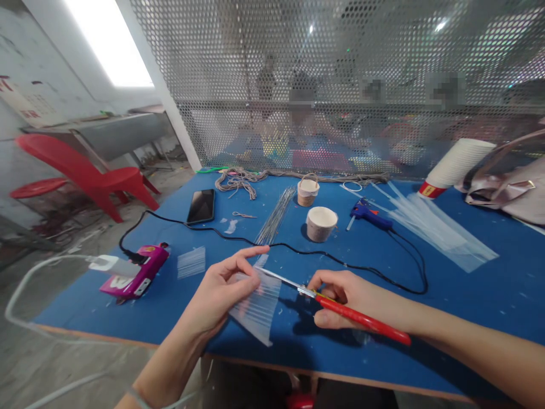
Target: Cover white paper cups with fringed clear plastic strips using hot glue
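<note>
My left hand pinches a small translucent plastic sheet marked with fine parallel lines, near the front of the blue table. In my right hand is a pair of red-handled scissors, its blades reaching left along the sheet's upper edge. A little strip of the same plastic shows just beyond the blades. To the left of my left hand lies another lined plastic piece. Beyond my hands are a bundle of thin wires and a cup-shaped container; a smaller one with a handle stands behind it.
A black cable crosses the table from a purple power strip to a blue glue gun. A phone, grey cord, long plastic strips, stacked paper cups and a bag lie around. Perforated metal borders the back.
</note>
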### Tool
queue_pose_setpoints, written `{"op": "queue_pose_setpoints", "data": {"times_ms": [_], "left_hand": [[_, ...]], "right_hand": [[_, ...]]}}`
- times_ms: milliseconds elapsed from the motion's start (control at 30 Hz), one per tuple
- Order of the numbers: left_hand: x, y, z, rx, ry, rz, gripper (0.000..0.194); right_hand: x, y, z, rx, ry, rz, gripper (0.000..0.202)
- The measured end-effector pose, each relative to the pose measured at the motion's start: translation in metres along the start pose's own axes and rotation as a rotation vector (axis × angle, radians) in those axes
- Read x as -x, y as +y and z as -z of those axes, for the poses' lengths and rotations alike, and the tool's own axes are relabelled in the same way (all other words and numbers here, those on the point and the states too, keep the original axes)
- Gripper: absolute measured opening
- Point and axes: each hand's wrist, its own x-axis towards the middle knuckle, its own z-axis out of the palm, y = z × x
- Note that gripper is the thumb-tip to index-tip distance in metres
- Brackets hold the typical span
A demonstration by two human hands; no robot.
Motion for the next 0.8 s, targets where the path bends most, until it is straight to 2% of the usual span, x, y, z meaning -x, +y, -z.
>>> {"op": "queue_pose_setpoints", "data": {"times_ms": [300, 800], "left_hand": [[-0.0044, -0.0076, 0.0035, 0.145, -0.084, 0.123, 0.025], [-0.0083, -0.0102, 0.0097, 0.198, -0.149, 0.158, 0.024]], "right_hand": [[0.003, -0.0069, 0.0075, -0.029, -0.163, 0.008, 0.04], [0.0055, -0.0037, 0.0098, -0.016, -0.178, -0.011, 0.04]]}}
